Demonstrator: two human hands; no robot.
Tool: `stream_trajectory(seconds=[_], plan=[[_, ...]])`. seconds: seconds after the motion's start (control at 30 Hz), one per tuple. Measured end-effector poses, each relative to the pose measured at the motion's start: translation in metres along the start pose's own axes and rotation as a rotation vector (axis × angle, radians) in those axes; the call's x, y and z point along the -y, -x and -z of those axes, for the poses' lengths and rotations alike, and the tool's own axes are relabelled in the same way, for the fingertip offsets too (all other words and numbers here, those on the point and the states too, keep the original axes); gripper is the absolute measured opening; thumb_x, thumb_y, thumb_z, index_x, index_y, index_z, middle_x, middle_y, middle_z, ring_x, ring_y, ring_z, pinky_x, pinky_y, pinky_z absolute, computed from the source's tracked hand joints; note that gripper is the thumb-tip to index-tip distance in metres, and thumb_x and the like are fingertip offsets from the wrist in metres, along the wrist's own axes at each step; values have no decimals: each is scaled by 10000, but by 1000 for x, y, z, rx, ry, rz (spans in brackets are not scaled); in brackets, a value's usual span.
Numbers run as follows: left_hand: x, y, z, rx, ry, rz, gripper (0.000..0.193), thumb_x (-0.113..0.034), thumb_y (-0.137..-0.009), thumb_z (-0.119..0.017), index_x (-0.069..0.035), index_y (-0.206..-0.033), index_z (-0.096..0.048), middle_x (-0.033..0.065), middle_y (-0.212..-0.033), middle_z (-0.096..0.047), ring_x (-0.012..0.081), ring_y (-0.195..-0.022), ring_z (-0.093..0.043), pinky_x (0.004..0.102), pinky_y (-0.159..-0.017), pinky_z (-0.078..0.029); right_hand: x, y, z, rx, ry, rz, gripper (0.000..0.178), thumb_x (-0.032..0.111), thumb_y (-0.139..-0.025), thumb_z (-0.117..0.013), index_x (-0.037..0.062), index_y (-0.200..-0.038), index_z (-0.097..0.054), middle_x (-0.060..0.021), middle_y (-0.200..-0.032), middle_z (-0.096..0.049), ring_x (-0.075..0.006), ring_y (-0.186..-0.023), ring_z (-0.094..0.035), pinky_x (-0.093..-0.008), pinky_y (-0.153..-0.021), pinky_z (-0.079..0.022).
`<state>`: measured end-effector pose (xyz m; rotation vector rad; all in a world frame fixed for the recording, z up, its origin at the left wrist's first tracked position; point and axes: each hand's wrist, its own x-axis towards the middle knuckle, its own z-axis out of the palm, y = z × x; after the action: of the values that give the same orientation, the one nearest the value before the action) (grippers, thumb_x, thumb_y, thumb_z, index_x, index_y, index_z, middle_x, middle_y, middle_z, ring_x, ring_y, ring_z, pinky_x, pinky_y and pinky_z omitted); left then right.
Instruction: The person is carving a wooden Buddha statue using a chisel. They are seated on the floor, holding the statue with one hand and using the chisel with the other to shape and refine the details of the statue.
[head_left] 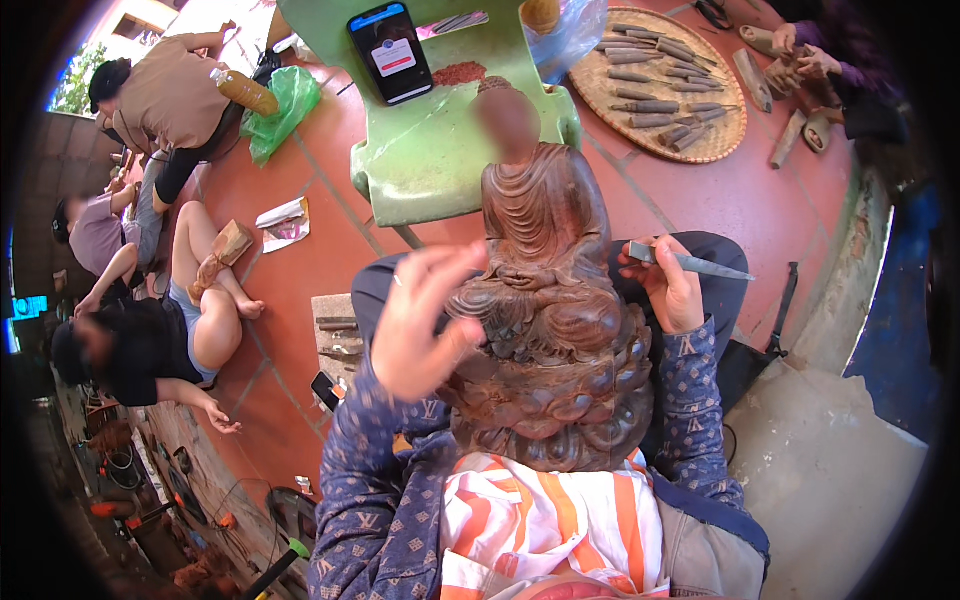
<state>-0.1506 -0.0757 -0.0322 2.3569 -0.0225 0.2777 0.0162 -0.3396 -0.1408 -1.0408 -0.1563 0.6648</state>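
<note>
A dark brown carved wooden statue of a seated figure (pixel 545 220) on a lotus-like base (pixel 560 400) leans upright between my legs, its base against my lap. My left hand (pixel 425 325) is raised beside the statue's left side, fingers spread and slightly blurred, holding nothing that I can see. To the right of the statue, my right hand (pixel 672 288) pinches a grey, flat, tapered piece (pixel 700 263) whose point is directed right; its exact kind I cannot tell. An orange-and-white striped cloth (pixel 560 525) covers my lap below the base.
Ahead stands a green plastic chair (pixel 430 165) bearing a phone (pixel 390 55) and reddish shavings (pixel 459 74). A round woven tray (pixel 735 140) with several carving tools lies far right, near another person's hands (pixel 805 50). Several people sit at left. A tool board (pixel 335 310) lies left.
</note>
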Motion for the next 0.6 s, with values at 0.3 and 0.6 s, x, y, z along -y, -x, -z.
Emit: stream_trajectory(seconds=[0.3,0.6], plan=[[-19,27,-31,80,232,6,628,-353,-821,-697,-16,-1320,-518,198,-1287,-514,364,-1181,-498,418,-1010,-385,-2,1,-3,3,24,-1,275,244,-997,-491,-6,-976,-603,-126,-970,-652,-196,-916,-620,-335,-805,-510],[-60,29,-21,186,93,-119,777,-504,-640,-779,-67,-1257,-599,159,-1250,-559,351,-1129,-558,421,-951,-450,16,3,-1,-2,-1,-19,134,96,-892,-551,24,-780,-541,-151,-1038,-626,-201,-916,-629,-336,-781,-543]])
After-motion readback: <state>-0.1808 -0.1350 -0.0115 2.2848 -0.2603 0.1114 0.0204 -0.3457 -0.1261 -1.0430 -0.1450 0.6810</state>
